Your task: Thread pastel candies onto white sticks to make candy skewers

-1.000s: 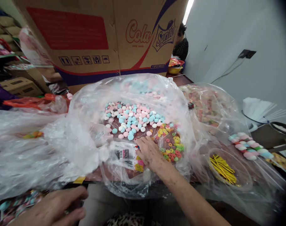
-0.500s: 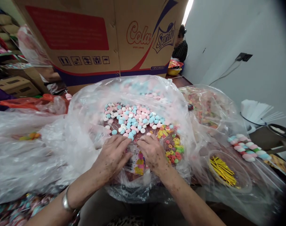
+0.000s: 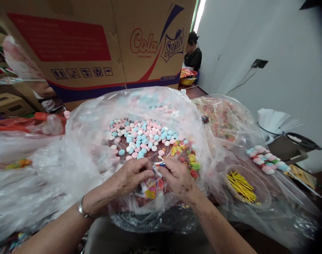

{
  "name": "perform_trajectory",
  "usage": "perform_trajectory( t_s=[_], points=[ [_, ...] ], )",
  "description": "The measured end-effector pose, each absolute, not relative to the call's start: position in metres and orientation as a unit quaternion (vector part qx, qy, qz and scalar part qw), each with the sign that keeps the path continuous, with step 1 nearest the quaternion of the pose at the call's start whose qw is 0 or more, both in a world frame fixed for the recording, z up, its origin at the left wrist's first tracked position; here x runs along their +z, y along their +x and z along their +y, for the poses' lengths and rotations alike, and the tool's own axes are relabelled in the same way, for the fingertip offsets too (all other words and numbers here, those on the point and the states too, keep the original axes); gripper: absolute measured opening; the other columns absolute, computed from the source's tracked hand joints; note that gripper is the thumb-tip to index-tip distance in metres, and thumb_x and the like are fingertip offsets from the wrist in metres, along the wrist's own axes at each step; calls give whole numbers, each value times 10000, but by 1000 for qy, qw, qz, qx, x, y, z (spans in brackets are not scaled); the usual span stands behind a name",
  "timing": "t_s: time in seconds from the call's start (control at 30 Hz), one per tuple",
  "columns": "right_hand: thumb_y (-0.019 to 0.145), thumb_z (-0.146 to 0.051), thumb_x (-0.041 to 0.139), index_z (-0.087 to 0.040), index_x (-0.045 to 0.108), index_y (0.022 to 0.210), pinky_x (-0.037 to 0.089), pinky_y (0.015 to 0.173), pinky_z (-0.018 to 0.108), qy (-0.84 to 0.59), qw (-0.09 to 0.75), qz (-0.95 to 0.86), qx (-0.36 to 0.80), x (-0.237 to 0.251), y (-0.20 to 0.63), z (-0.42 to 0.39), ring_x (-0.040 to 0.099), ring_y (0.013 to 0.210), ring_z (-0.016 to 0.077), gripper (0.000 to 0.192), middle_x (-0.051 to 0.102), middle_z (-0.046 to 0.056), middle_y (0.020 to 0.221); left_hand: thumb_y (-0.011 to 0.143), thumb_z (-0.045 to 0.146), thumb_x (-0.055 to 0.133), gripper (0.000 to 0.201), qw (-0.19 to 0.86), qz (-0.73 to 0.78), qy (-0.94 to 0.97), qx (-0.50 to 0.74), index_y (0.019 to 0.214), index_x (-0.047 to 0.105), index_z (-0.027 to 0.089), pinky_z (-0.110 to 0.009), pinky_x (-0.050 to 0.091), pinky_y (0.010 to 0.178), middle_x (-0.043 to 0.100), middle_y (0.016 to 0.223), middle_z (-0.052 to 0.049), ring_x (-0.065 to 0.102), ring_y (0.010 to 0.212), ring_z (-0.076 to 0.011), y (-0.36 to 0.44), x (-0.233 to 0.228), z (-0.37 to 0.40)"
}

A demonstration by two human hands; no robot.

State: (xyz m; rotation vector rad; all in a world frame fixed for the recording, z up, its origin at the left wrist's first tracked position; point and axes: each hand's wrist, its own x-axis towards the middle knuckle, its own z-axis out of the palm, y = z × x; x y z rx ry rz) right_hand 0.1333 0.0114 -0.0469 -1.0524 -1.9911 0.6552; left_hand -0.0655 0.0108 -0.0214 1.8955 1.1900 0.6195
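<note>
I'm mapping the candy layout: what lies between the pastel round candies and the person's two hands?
In the head view, mostly bare brown surface inside the clear bag separates the pastel candies from the left hand and right hand, which pinch a small printed packet.

Working space is confined to the opening of the clear plastic bag (image 3: 92,141), whose raised walls enclose both hands on the left, right and far sides. Loose pastel candies (image 3: 139,135) and ring candies (image 3: 189,160) cover the floor ahead. A large cardboard box (image 3: 97,46) blocks passage beyond. A second plastic bag (image 3: 227,120) and a bowl of yellow twist ties (image 3: 242,185) obstruct the right; crumpled plastic (image 3: 20,183) fills the left. Only the near edge, toward the body, stays open
</note>
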Motion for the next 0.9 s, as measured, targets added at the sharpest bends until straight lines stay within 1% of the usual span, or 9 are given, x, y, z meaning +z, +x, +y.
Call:
perform_trajectory(
  t_s=[0.1,0.2,0.4,0.53,0.6,0.7,0.8,0.87,0.9],
  points=[
    [944,-261,490,-219,358,603,330,569,254,-416,407,-778,238,-50,135,10,417,600,124,369,415,-43,612,913,383,501,319,374,457,766,254,647,497,206,-234,305,535,449,602,47,397,570,-121,-63,-29,12],
    [963,-295,458,-227,294,603,307,552,257,-423,423,-768,229,-54,138,8,389,578,120,402,365,-47,594,936,397,467,348,375,443,769,268,643,474,211,-231,292,517,409,600,51,366,563,-120,-61,-34,13],
    [980,-335,443,-233,251,601,302,562,265,-394,466,-767,198,-54,142,6,375,575,123,437,335,-47,581,882,389,585,259,480,424,712,288,708,586,197,-223,361,532,511,619,35,437,582,-126,-55,-33,13],
    [993,-399,400,-235,223,598,331,584,269,-382,459,-784,170,-46,149,2,378,570,128,463,340,-44,556,881,414,616,278,486,424,700,307,698,627,205,-220,390,530,562,630,19,486,586,-137,-52,-40,15],
    [996,-420,395,-234,255,593,360,612,268,-390,436,-795,160,-41,155,-3,399,582,129,465,374,-39,560,888,414,607,269,481,401,715,310,709,649,217,-218,386,498,574,611,19,489,553,-137,-50,-46,20],
    [978,-433,468,-221,459,683,411,663,260,-402,425,-794,165,-29,170,-16,489,663,134,364,527,-13,674,886,394,610,238,455,380,749,295,729,683,231,-219,422,516,623,641,11,530,564,-146,-44,-49,24],
    [930,-398,564,-198,579,897,450,674,246,-441,475,-746,152,-17,203,-27,552,722,138,202,608,9,808,893,401,592,257,440,381,762,283,718,687,238,-206,442,522,637,638,15,551,561,-145,-37,-46,21],
    [920,-363,550,-204,589,914,456,653,242,-505,515,-687,89,-14,242,-28,554,678,136,163,612,-3,779,892,414,579,260,426,398,755,301,733,691,242,-196,462,549,657,667,13,584,598,-152,-35,-44,17],
    [928,-354,529,-205,600,926,460,660,248,-559,504,-655,61,-13,265,-26,567,684,143,165,631,1,784,889,420,579,251,416,407,749,316,753,698,245,-192,474,571,674,696,11,605,629,-158,-35,-44,16]
  ],
)
